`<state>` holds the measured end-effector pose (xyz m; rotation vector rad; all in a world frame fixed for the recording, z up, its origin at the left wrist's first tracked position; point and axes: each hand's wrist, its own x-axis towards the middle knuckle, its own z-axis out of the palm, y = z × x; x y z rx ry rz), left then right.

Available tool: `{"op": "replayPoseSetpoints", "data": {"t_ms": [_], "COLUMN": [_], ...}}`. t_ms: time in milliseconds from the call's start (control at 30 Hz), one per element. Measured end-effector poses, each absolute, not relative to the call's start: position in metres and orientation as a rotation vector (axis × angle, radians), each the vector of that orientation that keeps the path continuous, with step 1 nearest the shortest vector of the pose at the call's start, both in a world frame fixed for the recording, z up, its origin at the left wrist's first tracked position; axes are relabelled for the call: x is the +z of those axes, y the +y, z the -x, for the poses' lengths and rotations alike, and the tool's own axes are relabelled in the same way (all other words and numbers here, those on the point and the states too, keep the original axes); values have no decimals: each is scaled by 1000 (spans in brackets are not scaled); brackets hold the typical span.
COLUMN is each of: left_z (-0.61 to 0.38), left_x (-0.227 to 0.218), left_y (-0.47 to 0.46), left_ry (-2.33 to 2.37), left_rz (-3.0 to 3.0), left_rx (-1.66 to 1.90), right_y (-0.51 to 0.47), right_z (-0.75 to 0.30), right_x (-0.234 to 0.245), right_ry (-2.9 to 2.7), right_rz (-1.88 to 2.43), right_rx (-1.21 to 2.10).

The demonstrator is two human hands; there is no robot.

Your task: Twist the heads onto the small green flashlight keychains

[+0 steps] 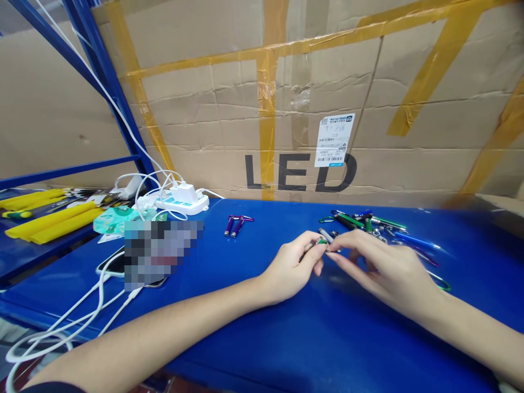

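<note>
Pinching a green bit (322, 240) in left hand (292, 268). Likely fiddling with near-closed right hand (380, 265), can't tell if gripping. Needs care next.

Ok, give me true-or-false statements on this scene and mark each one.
1. The left hand pinches a small green part. True.
2. The right hand lies flat on the tabletop. False: the right hand has its fingers bent toward the green part.
3. Two purple carabiner keychains lie left of both hands. True.
4. The cardboard box reads "USB". False: the cardboard box reads "LED".
5. A pile of green and blue pieces lies beyond the right hand. True.
6. The white power strip is at far right. False: the white power strip is on the left.
</note>
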<state>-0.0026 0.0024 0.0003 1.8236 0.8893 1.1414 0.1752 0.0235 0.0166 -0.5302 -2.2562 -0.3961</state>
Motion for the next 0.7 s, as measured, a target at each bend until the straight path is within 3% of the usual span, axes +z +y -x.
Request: {"op": "replayPoseSetpoints", "data": {"t_ms": [400,700], "left_z": [3,2], "left_x": [6,7], "left_y": [-1,-3], "left_ry": [1017,1037], "left_rz": [-2095,-2079], "left_rx": [1096,1120], "right_y": [26,24], "right_z": [-175,-176], "right_x": [18,18], "right_ry": [-2052,-2138], "right_rz": [708,635], "right_rx": [496,458]}}
